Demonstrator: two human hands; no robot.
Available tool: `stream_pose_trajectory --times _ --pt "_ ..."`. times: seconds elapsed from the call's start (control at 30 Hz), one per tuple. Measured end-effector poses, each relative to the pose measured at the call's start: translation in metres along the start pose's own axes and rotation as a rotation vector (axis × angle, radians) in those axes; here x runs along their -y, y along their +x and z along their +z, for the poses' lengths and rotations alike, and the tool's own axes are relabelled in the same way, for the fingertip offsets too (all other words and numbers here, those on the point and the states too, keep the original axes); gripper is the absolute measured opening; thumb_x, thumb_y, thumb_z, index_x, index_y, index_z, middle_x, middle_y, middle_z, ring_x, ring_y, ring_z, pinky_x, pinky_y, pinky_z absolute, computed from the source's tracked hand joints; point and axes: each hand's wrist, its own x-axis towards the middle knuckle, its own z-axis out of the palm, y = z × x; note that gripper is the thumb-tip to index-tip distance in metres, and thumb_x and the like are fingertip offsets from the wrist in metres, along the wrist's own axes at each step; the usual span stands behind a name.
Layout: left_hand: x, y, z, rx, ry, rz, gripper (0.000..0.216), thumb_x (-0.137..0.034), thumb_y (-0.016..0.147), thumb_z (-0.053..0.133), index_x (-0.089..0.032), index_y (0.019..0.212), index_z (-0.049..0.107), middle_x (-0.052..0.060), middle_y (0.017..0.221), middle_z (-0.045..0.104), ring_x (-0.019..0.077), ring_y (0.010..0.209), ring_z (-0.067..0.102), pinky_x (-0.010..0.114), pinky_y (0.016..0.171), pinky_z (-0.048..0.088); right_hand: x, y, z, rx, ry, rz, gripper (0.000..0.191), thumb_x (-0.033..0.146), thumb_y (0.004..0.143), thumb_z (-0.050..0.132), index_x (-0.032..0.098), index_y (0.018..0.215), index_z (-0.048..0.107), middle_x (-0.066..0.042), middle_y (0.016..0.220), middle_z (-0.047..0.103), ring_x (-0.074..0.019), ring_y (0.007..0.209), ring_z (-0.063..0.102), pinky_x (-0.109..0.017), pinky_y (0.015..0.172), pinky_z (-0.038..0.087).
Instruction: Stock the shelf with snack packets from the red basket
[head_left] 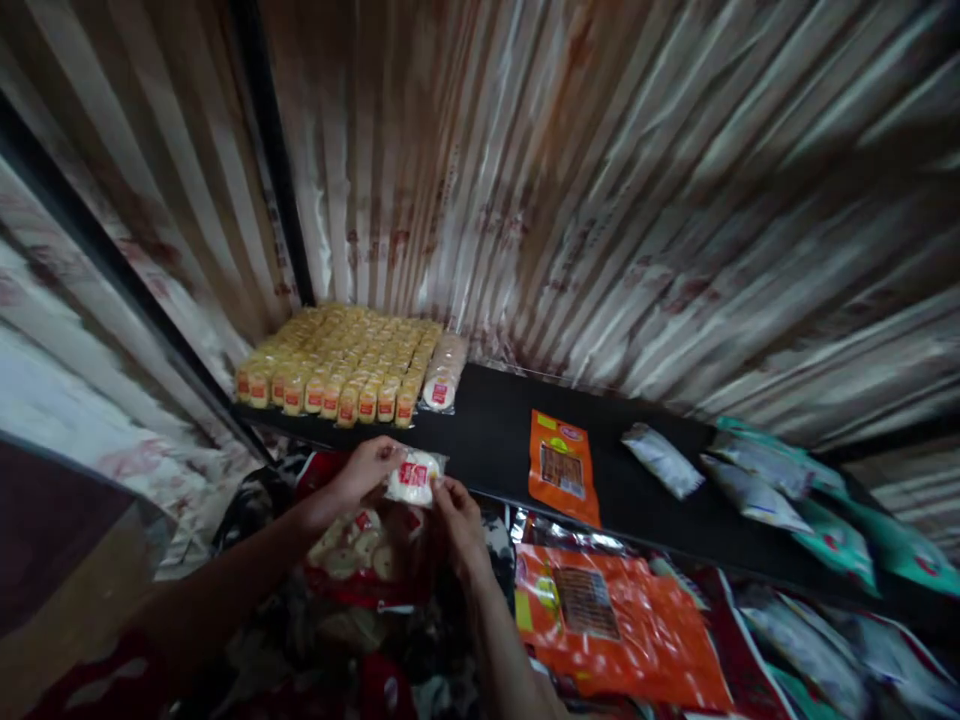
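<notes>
Between my two hands is a small clear packet point(413, 477) with a round white biscuit-like item inside and a red label. My left hand point(369, 470) pinches its left side, and my right hand point(459, 515) grips its right edge. Just below, a red-edged clear bag point(367, 590) rests against my body with several similar pale round packets in it. On the black shelf point(487, 440) ahead, a row of white round packets point(444, 372) lies beside many rows of yellow packets point(337, 360).
To the right on the shelf lie an orange packet point(562, 465), a silver packet point(663, 460) and several green-and-silver packets point(795, 490). More orange bags point(622, 620) sit on a lower level. Behind the shelf rises a corrugated, plastic-covered wall point(525, 180) with a dark metal post point(274, 150).
</notes>
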Motion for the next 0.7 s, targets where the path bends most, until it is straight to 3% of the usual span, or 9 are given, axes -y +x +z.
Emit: stream_pose_trajectory --times 0.2,0.4,0.57,0.63,0.7 --pt "0.012 0.003 0.037 -0.161 -0.216 -0.068 0.043 -0.047 0.057 0.077 -0.015 0.077 0.058 -0.001 0.069 0.062 0.0108 0.058 0.057 0.022 0.054 0.046 -0.001 0.007 -0.003 -0.035 0.11 -0.064 0.039 0.048 0.062 0.075 0.02 0.087 0.062 0.001 0.073 0.067 -0.0138 0.064 0.059 -0.024 0.06 0.045" --pt "0.014 0.016 0.062 -0.256 -0.296 -0.121 0.026 -0.03 0.068 0.073 -0.015 0.077 0.055 0.001 0.075 0.063 0.0119 0.064 0.061 0.024 0.06 0.051 0.001 0.052 -0.017 -0.12 -0.116 -0.199 0.038 0.047 0.067 0.066 0.018 0.091 0.065 -0.002 0.077 0.069 -0.0163 0.066 0.06 -0.025 0.061 0.046" --pt "0.023 0.031 0.07 -0.288 -0.084 -0.191 0.012 -0.012 0.079 0.056 -0.016 0.09 0.054 0.002 0.082 0.06 0.0109 0.065 0.062 0.021 0.058 0.05 0.011 0.108 -0.03 -0.149 -0.318 -0.352 0.035 0.046 0.071 0.059 0.018 0.092 0.068 -0.005 0.084 0.072 -0.02 0.076 0.063 -0.029 0.069 0.049" --pt "0.028 0.038 0.073 -0.265 0.103 -0.12 0.014 -0.008 0.078 0.051 -0.016 0.089 0.056 0.002 0.085 0.06 0.0113 0.071 0.062 0.023 0.064 0.052 0.014 0.126 -0.03 -0.154 -0.373 -0.371 0.036 0.044 0.072 0.056 0.018 0.093 0.067 -0.006 0.087 0.072 -0.0207 0.077 0.064 -0.03 0.071 0.05" --pt "0.03 0.045 0.075 -0.225 0.327 0.041 0.02 -0.004 0.076 0.049 -0.017 0.087 0.059 0.004 0.091 0.061 0.0131 0.081 0.063 0.028 0.077 0.053 0.017 0.14 -0.027 -0.16 -0.441 -0.379 0.037 0.043 0.073 0.054 0.017 0.096 0.066 -0.007 0.09 0.072 -0.021 0.078 0.064 -0.031 0.072 0.05"
